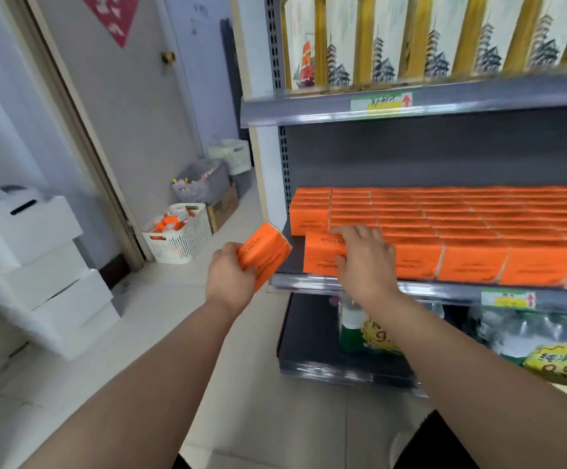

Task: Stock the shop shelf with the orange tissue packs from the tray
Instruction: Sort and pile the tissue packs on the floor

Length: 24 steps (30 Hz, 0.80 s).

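My left hand (233,277) grips an orange tissue pack (268,252) in the air, just left of the shelf's left end. My right hand (366,258) holds another orange pack (322,253) at the front left corner of the grey middle shelf (309,282), fingers on its top and thumb on its front face. Several more orange packs (478,225) fill that shelf in rows to the right and behind. A white slotted basket (180,236) on the floor to the left holds more orange packs.
White boxes (38,265) are stacked on the floor at the left. More baskets and a cardboard box stand along the wall behind the white basket. The bottom shelf (309,346) carries green-labelled bottles. Gold and white boxes stand on the top shelf (410,103).
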Motion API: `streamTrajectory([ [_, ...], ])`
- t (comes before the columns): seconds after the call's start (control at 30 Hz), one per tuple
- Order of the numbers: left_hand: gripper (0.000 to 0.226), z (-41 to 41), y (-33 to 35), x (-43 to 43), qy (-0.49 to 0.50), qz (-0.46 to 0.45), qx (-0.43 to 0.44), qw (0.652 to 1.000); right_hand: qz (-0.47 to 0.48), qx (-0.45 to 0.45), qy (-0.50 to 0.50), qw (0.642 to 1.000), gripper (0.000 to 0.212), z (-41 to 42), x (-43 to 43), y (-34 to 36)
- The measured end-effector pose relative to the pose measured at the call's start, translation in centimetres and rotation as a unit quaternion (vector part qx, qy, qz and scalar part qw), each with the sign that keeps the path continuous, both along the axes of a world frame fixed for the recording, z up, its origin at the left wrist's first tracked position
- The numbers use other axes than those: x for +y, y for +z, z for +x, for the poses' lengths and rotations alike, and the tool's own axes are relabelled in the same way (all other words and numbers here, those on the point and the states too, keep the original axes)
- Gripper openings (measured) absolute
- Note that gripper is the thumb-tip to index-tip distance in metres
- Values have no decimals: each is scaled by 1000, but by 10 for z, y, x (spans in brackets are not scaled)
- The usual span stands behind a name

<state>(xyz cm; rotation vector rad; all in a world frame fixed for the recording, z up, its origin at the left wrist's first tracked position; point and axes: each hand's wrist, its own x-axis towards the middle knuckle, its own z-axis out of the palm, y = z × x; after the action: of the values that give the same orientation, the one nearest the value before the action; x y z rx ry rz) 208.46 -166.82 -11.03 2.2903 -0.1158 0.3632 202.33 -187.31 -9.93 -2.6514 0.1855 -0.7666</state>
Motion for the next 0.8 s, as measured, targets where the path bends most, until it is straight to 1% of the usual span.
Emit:
streamTrajectory([
  [0.1, 36, 28, 15, -19, -18, 28, 8, 999, -16, -8, -47, 999, 50, 29, -21, 24],
  [0.27, 36, 72, 14, -55, -70, 79, 39, 994, -41, 32, -85, 995, 54, 78, -53, 31],
  [0.4, 40, 107, 7, -78, -70, 177, 61, 980, -89, 23, -102, 990, 55, 108, -72, 24],
  [0.5, 46, 134, 3, -89, -53, 229, 70, 969, -109, 50, -101, 988, 58, 127, -84, 13],
  [0.6, 54, 164, -6, -98, -56, 235, 85, 967, -106, 65, -112, 986, 59, 141, -96, 8],
  [0.67, 59, 183, -14, -107, -68, 231, 84, 967, -114, 52, -112, 986, 58, 150, -104, 9],
  [0.8, 59, 212, -26, -128, -68, 206, 66, 974, -120, 39, -99, 987, 57, 166, -111, 5],
])
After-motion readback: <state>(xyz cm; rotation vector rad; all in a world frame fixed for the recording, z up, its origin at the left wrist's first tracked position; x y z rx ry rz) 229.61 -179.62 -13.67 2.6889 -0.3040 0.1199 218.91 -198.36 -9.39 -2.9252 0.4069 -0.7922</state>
